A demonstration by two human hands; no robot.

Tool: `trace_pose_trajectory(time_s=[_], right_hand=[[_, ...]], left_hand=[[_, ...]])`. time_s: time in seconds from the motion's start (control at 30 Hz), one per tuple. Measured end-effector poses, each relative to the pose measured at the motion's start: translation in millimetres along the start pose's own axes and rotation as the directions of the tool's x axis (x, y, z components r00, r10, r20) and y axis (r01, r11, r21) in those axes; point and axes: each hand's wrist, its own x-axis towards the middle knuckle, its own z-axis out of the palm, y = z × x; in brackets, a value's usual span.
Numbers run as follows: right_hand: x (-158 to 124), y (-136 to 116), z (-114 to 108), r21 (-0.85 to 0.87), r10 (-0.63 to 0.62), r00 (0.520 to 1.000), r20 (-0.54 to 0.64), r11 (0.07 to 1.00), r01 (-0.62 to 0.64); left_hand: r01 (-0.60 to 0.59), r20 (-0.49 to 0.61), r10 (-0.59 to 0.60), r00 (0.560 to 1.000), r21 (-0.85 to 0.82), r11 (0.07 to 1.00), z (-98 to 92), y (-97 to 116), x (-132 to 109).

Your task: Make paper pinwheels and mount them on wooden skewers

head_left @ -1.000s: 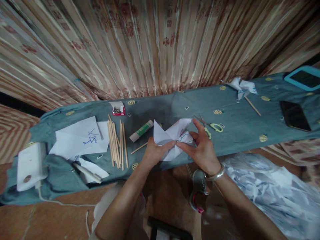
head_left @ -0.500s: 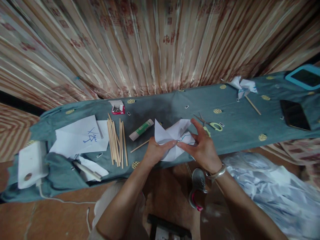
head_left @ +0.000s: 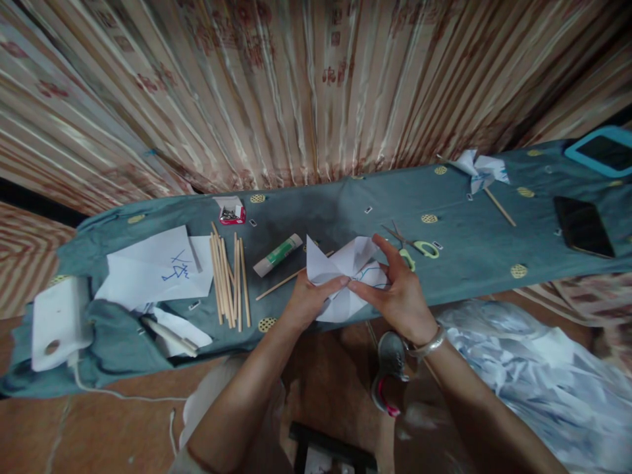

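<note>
Between my hands is a white paper pinwheel (head_left: 345, 260) with folded blades and some blue lines on it. My left hand (head_left: 309, 299) grips it from the left, thumb pressed near its centre. From the other side my right hand (head_left: 402, 296) closes on it, its thumb also at the centre and its index finger at the upper right blade. Any small part under the thumbs is hidden. A single wooden stick (head_left: 279, 285) lies just behind and left of the pinwheel. Beyond that is a green and white glue stick (head_left: 278, 255).
Scissors (head_left: 415, 247) with light green handles lie right of my hands. Several wooden sticks (head_left: 230, 283), a small red box of metal pins (head_left: 232, 214) and drawn-on paper (head_left: 148, 266) are left. Another pinwheel (head_left: 484, 172), a phone (head_left: 582, 226) and a plastic bag (head_left: 538, 375) are right.
Both hands keep hold of the pinwheel, which has tilted very slightly. My right index finger has shifted a little to the left along its blade.
</note>
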Motion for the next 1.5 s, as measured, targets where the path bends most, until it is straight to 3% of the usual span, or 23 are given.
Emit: trace_pose_trajectory(time_s=[0.17,0.4,0.8,1.5], right_hand=[[1.1,2.0,-0.6,0.009,-0.067,0.998,0.0,0.998,0.067],[1.0,1.3,-0.1,0.148,0.059,0.996,0.073,0.987,-0.07],[1.2,-1.9,-0.5,0.23,0.102,0.987,0.125,0.965,-0.129],[4.8,6.4,4.9,0.23,0.078,0.995,0.06,0.969,-0.089]], left_hand=[[0.003,-0.025,-0.003,1.0,0.007,1.0,0.4,1.0,0.3],[0.008,-0.05,-0.004,0.999,0.066,0.998,0.8,9.7,-4.0],[-0.068,-0.059,0.086,0.995,0.253,0.965,-4.5,6.9,-4.5],[-0.118,-0.122,0.156,0.98,0.269,0.956,-0.3,9.5,-4.5]])
